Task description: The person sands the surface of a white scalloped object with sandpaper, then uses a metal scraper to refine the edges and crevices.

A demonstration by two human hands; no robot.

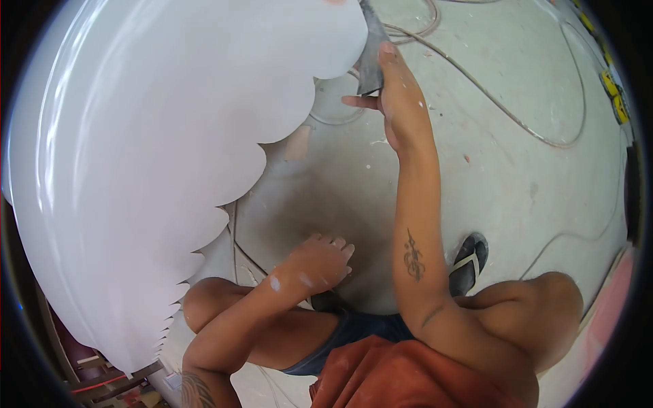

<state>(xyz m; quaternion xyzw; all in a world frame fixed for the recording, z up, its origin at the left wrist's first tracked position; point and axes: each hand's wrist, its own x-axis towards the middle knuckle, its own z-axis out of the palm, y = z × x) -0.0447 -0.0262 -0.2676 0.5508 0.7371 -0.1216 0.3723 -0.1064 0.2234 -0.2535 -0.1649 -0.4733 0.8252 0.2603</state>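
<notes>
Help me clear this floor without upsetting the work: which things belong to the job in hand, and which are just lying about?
In the job, it seems:
- white panel
- grey sheet, in the right hand by the panel's edge

Likely just lying about:
- brown scrap
- hose or cable, though its use is unclear

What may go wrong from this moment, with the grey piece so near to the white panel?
The grey piece might catch the white panel's scalloped edge and chip it. The bare right hand could scrape there too. The hose looping across the floor may trip the person when stepping.
</notes>
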